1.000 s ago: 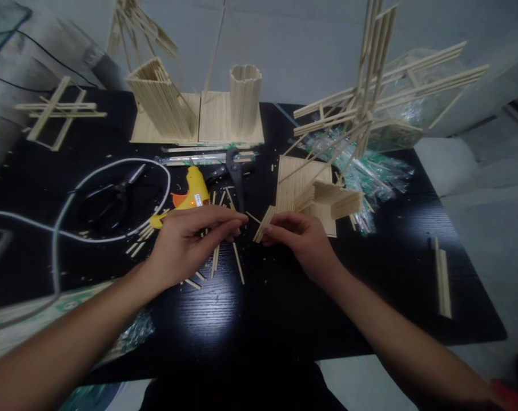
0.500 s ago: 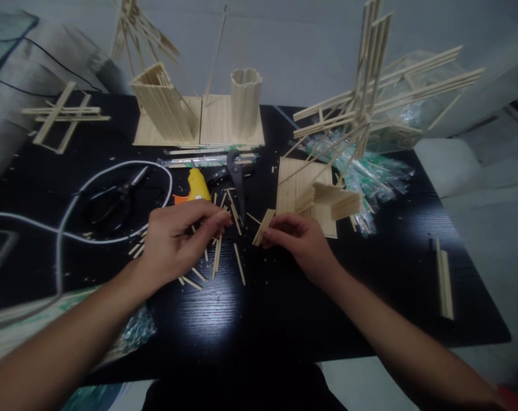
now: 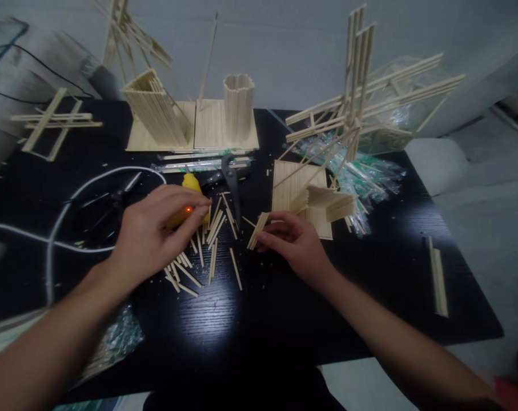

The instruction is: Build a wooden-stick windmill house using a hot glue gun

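My right hand (image 3: 299, 245) pinches a small bundle of short wooden sticks (image 3: 257, 231), side by side and tilted, between thumb and fingers. My left hand (image 3: 151, 228) is closed, its thumb and index fingertips drawn together; whether anything small sits between them I cannot make out. Just behind that hand lies a yellow glue gun (image 3: 192, 181), partly hidden, with a small orange light showing between the fingers. Loose cut sticks (image 3: 213, 260) are scattered on the black table between both hands. Beyond my right hand, a stick-built base (image 3: 295, 177) carries low walls and a tall stick frame (image 3: 355, 108).
Dark pliers (image 3: 232, 185) lie behind the loose sticks. Scissors (image 3: 113, 200) rest inside a loop of white cable (image 3: 76, 191) at left. Stick towers (image 3: 239, 111) stand at the back. Plastic-wrapped sticks (image 3: 365, 177) lie at back right, and a few sticks (image 3: 438, 279) at right.
My left hand has moved left and slightly up, off the loose sticks and over the glue gun. My right hand keeps its hold on the stick bundle. The view has shifted slightly.
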The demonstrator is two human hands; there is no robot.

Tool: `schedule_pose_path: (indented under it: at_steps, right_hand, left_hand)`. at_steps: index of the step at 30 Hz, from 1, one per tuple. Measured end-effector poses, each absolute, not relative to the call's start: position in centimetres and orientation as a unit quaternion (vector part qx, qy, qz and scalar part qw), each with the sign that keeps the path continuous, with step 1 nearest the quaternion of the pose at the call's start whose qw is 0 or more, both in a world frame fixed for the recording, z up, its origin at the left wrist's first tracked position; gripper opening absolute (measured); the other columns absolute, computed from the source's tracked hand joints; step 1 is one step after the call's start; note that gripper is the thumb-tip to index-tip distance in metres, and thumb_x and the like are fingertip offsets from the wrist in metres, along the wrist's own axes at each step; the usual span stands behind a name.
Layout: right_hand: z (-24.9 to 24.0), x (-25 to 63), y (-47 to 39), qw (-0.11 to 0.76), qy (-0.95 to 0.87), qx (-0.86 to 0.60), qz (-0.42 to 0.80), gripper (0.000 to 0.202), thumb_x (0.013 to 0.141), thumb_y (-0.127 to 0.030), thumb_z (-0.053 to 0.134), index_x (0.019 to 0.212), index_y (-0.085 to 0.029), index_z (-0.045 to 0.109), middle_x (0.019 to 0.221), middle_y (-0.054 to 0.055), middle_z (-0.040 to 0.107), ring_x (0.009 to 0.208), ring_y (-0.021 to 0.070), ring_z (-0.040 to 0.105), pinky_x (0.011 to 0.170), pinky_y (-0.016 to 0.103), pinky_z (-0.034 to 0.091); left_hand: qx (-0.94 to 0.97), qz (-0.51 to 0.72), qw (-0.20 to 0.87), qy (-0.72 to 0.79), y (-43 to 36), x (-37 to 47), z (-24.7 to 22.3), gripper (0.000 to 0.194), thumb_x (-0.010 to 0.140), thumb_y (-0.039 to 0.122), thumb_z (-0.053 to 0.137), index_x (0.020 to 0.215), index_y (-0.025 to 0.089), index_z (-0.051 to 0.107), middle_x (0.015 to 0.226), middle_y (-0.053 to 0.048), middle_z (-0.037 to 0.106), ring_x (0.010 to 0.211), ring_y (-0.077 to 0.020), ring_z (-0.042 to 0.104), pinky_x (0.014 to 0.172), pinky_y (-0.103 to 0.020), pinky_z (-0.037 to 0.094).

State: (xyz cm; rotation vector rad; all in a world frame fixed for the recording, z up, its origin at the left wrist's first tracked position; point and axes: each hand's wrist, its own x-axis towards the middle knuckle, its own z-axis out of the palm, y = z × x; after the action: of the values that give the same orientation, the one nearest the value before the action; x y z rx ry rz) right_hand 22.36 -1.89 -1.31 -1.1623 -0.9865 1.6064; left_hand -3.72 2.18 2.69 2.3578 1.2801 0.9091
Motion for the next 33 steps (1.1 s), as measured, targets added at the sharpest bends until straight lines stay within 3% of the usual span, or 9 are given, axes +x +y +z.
schedule_pose_path:
  at_steps: [6,12,22,27,30,33]
  right_hand:
    - [-1.1,22.3,-2.0,0.45,-0.402,-0.463,0.649,0.044,0.079,-0.032,0.089,0.116,-0.025,0.065,0.082,-0.002,0.078,0.071,0.0156,0.077,0.074,0.033,0.068]
    - [-1.4,22.1,-2.1,0.46,-0.394,-0.454,0.654,0.041,0.079,-0.028,0.089,0.113,-0.026,0.066,0.083,-0.002,0.078,0.072,0.0128,0.076,0.071,0.027,0.067]
    - [-1.4,22.2,-2.2,0.456,-0.401,-0.466,0.643,0.044,0.078,-0.031,0.09,0.115,-0.027,0.065,0.084,-0.003,0.075,0.074,0.0153,0.076,0.068,0.03,0.066]
    - [-1.3,22.2,-2.2,0.463,-0.397,-0.472,0.637,0.047,0.076,-0.033,0.091,0.111,-0.027,0.062,0.083,-0.003,0.075,0.071,0.0144,0.075,0.064,0.028,0.065]
    - [-1.1,22.3,-2.1,0.465,-0.393,-0.471,0.639,0.046,0.075,-0.033,0.091,0.11,-0.027,0.061,0.083,-0.003,0.075,0.071,0.0149,0.076,0.061,0.026,0.062]
    - [-1.0,22.4,-2.0,0.467,-0.382,-0.468,0.646,0.046,0.075,-0.031,0.091,0.11,-0.026,0.062,0.082,-0.003,0.076,0.071,0.0154,0.075,0.059,0.026,0.06]
  left_hand:
    - [0.824,0.166,0.067,0.537,3.1,-5.5,2.7,0.039,0.078,0.024,0.058,0.113,0.01,0.064,0.111,-0.018,0.067,0.106,-0.0378,0.064,0.095,-0.056,0.052]
    - [0.815,0.066,0.036,0.575,3.5,-6.0,1.5,0.051,0.079,0.034,0.06,0.122,0.006,0.061,0.113,-0.02,0.064,0.108,-0.0413,0.061,0.095,-0.059,0.054]
    - [0.818,0.083,0.046,0.567,3.5,-6.2,0.9,0.041,0.087,0.04,0.058,0.117,0.012,0.06,0.106,-0.014,0.061,0.098,-0.0341,0.064,0.085,-0.05,0.057]
    - [0.79,0.219,0.055,0.57,3.2,-6.3,0.9,0.038,0.084,0.039,0.064,0.114,0.016,0.061,0.102,-0.01,0.062,0.086,-0.0251,0.063,0.07,-0.037,0.053]
    - [0.719,0.328,0.145,0.595,2.9,-6.0,1.1,0.035,0.085,0.041,0.07,0.113,0.02,0.065,0.089,-0.004,0.065,0.07,-0.0187,0.061,0.06,-0.031,0.049]
    - [0.638,0.366,0.361,0.574,2.8,-5.6,1.8,0.03,0.093,0.047,0.065,0.103,0.019,0.07,0.07,-0.002,0.064,0.051,-0.0143,0.056,0.048,-0.028,0.045]
